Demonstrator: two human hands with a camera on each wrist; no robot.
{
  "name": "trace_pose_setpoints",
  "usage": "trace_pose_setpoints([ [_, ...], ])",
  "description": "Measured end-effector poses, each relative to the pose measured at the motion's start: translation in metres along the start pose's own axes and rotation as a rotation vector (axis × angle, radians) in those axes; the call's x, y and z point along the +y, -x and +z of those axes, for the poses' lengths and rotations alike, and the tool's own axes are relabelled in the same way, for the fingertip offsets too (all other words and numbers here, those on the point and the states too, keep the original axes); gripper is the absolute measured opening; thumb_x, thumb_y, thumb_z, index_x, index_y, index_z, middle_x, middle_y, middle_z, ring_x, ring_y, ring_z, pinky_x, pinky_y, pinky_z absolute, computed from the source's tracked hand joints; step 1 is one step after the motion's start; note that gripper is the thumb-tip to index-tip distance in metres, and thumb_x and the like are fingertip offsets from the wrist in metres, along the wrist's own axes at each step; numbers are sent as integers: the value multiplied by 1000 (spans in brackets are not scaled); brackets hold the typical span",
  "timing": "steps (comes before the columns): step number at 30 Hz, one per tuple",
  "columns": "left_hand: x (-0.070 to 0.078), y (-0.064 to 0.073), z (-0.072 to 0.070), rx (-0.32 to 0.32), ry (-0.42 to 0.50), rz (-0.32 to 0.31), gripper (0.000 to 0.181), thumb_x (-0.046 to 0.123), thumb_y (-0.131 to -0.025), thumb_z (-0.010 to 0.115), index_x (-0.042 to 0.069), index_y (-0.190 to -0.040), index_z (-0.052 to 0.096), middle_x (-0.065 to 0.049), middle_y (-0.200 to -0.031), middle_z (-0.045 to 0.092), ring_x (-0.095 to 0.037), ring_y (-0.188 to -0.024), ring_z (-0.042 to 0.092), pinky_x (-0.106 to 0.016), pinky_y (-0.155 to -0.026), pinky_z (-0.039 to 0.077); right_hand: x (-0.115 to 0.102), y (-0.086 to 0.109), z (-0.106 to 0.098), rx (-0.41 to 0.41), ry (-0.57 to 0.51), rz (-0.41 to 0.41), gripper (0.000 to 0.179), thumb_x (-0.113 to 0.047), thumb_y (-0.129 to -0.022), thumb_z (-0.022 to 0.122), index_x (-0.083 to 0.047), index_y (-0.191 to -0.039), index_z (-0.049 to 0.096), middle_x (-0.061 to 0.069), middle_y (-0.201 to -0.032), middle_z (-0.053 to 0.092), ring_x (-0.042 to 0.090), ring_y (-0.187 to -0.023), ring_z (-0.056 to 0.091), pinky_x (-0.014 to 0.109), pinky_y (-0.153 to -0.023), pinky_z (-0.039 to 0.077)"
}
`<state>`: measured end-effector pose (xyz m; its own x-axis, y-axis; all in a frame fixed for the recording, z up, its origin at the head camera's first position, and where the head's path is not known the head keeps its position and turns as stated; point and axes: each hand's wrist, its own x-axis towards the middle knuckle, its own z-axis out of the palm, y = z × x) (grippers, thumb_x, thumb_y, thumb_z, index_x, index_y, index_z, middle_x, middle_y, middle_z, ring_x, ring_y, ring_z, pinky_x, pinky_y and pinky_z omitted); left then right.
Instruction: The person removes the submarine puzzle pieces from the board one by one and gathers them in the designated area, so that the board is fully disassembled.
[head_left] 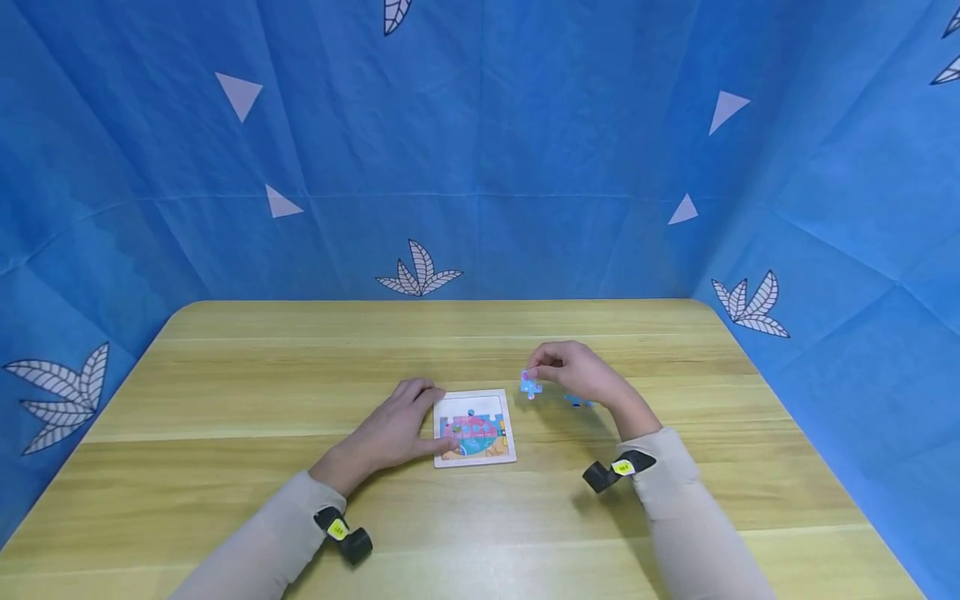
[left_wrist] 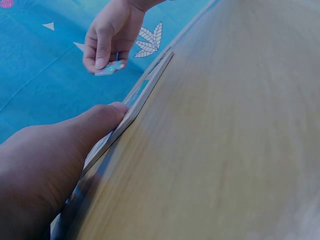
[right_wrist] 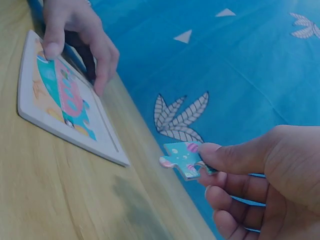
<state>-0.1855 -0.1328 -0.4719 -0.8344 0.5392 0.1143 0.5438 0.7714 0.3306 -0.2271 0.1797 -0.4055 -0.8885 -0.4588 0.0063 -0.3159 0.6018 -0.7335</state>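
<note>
A square puzzle board (head_left: 475, 461) with a pale frame lies on the table. Assembled pieces with pink, teal and orange print cover its lower part, while the upper part shows bare white. My left hand (head_left: 397, 425) holds the board at its left side, thumb (left_wrist: 107, 117) over the printed pieces and fingers curved at the far edge. Right of the board and raised above the table, my right hand (head_left: 581, 371) pinches a light blue puzzle piece (right_wrist: 181, 159) with pink marks between thumb and fingers.
Another blue puzzle piece (head_left: 577, 401) lies on the wooden table (head_left: 300, 358), partly hidden under my right hand. A blue curtain (head_left: 480, 150) with white leaves and triangles hangs behind the table's far edge and along both sides.
</note>
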Motion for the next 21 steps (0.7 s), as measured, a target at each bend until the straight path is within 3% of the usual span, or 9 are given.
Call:
trace_pose_setpoints([
  [12, 2, -1, 1, 0, -7, -28, 89, 71, -82, 60, 6, -142, 50, -11, -141, 43, -27, -131, 39, -41, -108, 38, 17, 4, -10, -61, -5, 96, 11, -16, -97, 63, -10, -92, 70, 2, -82, 65, 19, -72, 47, 33, -66, 40],
  [21, 1, -1, 2, 6, -9, -19, 89, 70, -82, 62, 5, -141, 50, -12, -140, 44, -28, -130, 40, -41, -108, 38, 25, 6, -10, -72, 30, 138, 13, -11, -97, 60, -8, -91, 71, 3, -81, 66, 22, -75, 53, 33, -67, 44],
])
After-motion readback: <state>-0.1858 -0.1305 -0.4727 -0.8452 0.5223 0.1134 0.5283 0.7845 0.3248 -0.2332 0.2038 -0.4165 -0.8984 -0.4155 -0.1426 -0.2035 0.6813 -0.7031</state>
